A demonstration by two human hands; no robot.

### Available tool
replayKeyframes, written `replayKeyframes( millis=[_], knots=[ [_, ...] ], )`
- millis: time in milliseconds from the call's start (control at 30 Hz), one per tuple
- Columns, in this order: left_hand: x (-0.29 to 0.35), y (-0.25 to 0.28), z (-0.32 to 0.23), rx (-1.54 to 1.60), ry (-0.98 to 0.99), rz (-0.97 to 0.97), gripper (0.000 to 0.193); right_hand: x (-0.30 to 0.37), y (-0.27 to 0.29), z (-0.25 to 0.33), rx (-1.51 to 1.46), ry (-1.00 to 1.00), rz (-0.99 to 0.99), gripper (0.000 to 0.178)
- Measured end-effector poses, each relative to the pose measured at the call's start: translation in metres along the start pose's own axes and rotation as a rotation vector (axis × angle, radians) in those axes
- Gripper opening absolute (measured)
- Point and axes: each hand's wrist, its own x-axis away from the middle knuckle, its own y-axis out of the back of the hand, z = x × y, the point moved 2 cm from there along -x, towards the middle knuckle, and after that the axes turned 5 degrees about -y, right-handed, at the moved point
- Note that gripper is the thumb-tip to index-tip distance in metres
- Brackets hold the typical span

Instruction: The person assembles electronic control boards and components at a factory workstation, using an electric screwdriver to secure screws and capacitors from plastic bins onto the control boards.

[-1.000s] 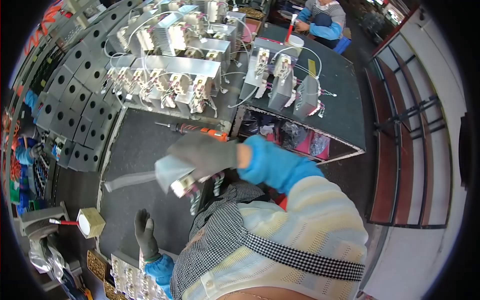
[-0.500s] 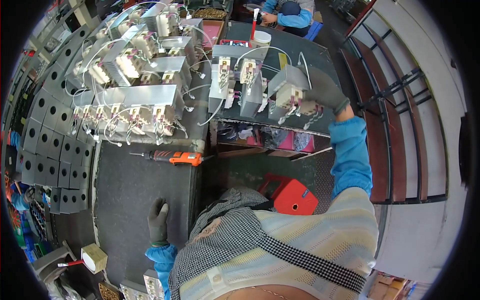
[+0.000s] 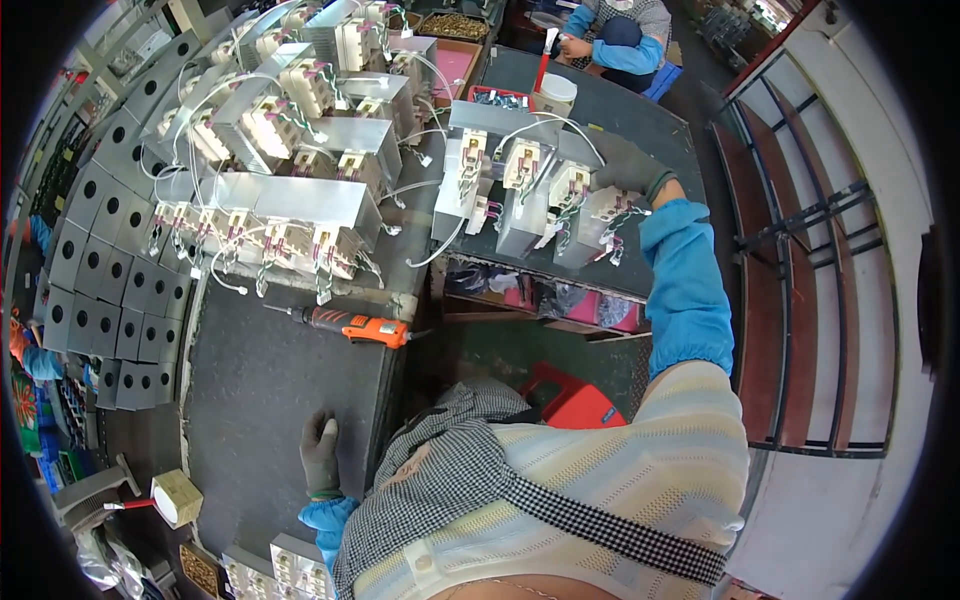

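Observation:
My right hand [image 3: 637, 166], in a dark grey glove, reaches to the far bench and closes on the far side of a heat sink assembly [image 3: 592, 226], its fingertips partly hidden. This silver metal block carries pale terminal pieces and twisted wires. It stands at the right end of a row, beside similar heat sink assemblies [image 3: 462, 187]. Gloved too, my left hand [image 3: 320, 455] rests on the near bench close to my body, holding nothing, thumb apart from the fingers. Beyond it, an orange and black electric screwdriver [image 3: 370, 328] lies on the bench.
Many wired heat sink assemblies [image 3: 290, 200] crowd the bench at the left. A white tub [image 3: 556, 92] with a red-handled brush stands at the back. Grey holed boxes [image 3: 90, 260] are stacked far left; a red stool [image 3: 575, 400] is below. Another person [image 3: 625, 50] sits beyond.
My right hand has moved left and the heat sink assembly with it now stands lower, lined up against the row. The view has shifted slightly. My left hand stays on the bench.

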Motion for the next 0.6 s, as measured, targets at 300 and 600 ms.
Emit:
replayKeyframes(
  millis=[300, 600],
  knots=[
    [0.027, 0.025, -0.007, -0.064, -0.072, -0.018, 0.045, 0.039, -0.006, 0.031, 0.100, 0.194, -0.301, 0.087],
    [0.104, 0.071, 0.001, 0.016, -0.111, -0.198, 0.056, 0.079, -0.106, 0.308, -0.534, 0.612, -0.208, 0.049]
  ],
)
